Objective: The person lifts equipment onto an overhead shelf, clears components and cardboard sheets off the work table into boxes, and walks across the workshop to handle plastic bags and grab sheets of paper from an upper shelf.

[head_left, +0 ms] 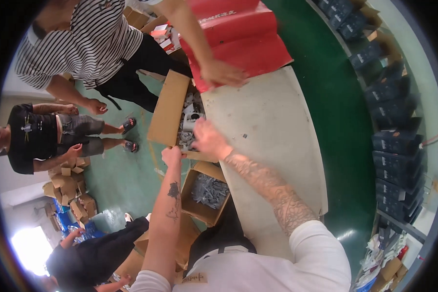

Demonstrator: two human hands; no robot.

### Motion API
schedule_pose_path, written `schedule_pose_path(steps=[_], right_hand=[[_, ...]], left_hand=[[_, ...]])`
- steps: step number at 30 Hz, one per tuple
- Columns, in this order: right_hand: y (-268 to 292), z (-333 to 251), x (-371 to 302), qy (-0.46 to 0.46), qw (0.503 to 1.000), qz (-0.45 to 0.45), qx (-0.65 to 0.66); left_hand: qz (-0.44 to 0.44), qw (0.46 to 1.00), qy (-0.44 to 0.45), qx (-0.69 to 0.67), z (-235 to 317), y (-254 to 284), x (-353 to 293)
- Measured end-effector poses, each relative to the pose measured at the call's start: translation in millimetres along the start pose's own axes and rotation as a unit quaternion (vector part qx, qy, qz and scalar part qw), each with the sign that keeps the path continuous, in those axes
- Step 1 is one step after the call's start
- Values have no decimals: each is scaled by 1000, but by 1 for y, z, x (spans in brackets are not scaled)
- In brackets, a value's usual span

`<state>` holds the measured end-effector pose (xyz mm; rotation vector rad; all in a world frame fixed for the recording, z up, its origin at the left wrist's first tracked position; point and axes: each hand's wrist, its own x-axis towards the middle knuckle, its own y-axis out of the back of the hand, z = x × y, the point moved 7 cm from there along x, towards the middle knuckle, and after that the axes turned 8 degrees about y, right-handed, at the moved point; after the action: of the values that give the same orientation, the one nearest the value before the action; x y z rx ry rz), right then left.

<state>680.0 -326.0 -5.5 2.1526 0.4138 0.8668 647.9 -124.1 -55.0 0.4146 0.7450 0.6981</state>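
Observation:
A long cardboard box (168, 109) with its flap raised stands against the left edge of the pale table, holding white and grey parts (189, 114) whose kind I cannot make out. My left hand (172, 156) is closed on the near corner of this box. Over the box's right edge my right hand (210, 138) reaches toward the parts, its fingers apart and slightly blurred; nothing shows in them. Just below my hands is a smaller open carton (199, 214) with grey plastic pieces (210, 191) inside.
The pale tabletop (272, 146) lies to my right, with a red sheet (238, 44) at its far end. A co-worker in a striped shirt (87, 44) rests a hand near that sheet. Two other people stand at left. Dark boxes (396, 151) line the right wall.

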Motion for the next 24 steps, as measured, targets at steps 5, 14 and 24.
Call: schedule_pose_path(steps=[5,14,24], right_hand=[[40,1,-34,-119,986,110,42],[12,-57,-62,-9,991,-117,71],[72,-89,-173,-201,970,80,111]], left_hand=[[10,999,53,-3,-36,18,-8],[44,995,87,-14,-44,10,-58],[3,988,142,-58,-71,12,-55]])
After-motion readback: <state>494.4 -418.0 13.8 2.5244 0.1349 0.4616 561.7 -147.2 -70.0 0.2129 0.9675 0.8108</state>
